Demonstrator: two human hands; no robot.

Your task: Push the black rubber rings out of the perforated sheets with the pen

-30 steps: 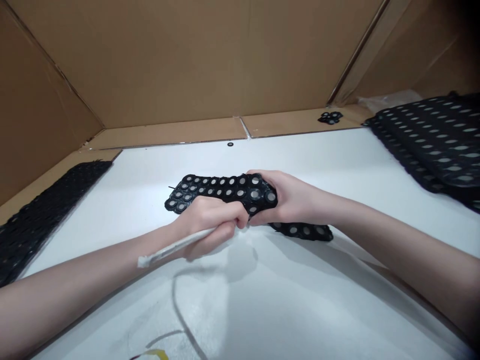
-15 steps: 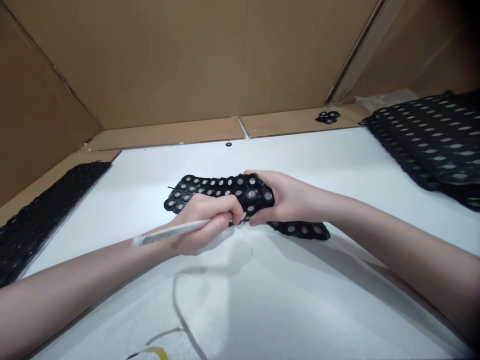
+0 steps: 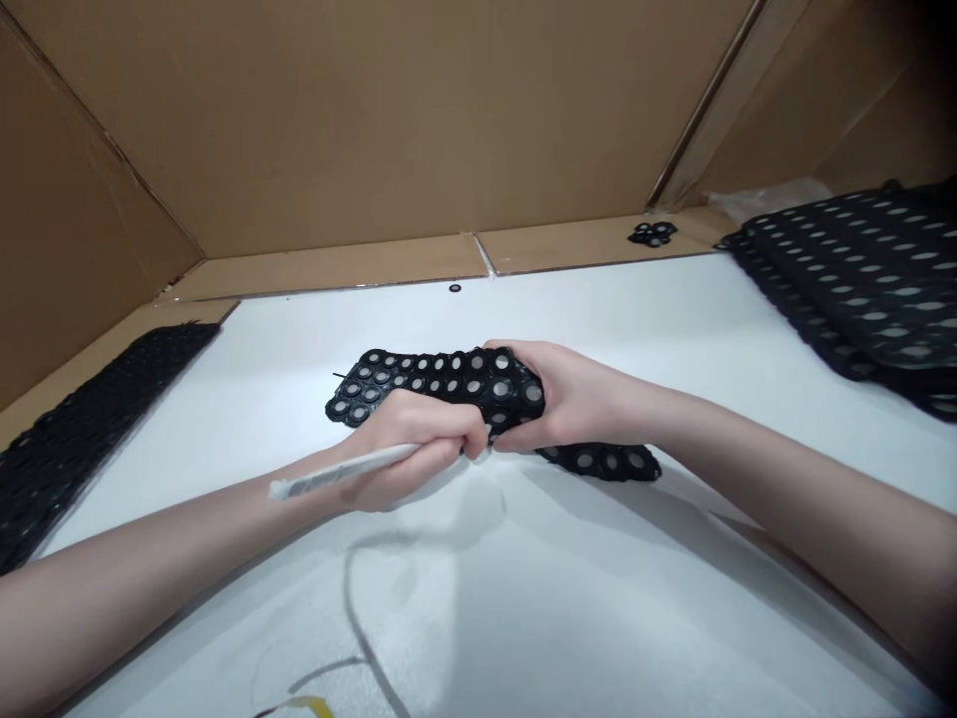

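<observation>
A black sheet of joined rubbery rings (image 3: pixel 441 374) with pale round centres is bent over in the middle of the white table. My left hand (image 3: pixel 419 444) is closed around a slim white pen-like tool (image 3: pixel 336 469), its tip at the sheet's near edge. Fingers and thumb of my right hand (image 3: pixel 568 394) grip the sheet's right part, and a lower flap (image 3: pixel 605 461) of it sticks out below that hand. What the tool's tip touches is hidden by my left fingers.
A large stack of black ring sheets (image 3: pixel 867 269) lies at the right, another black sheet (image 3: pixel 105 409) at the left. One loose ring (image 3: pixel 456 288) and a small ring cluster (image 3: pixel 653 234) are near the back. Cardboard walls (image 3: pixel 336 120) enclose the table; something yellow (image 3: pixel 318 706) shows at the bottom edge.
The tool and my left fingers have shifted very slightly, with the tool's back end a little lower. The sheet's lower flap sits slightly further right. Both grips are unchanged.
</observation>
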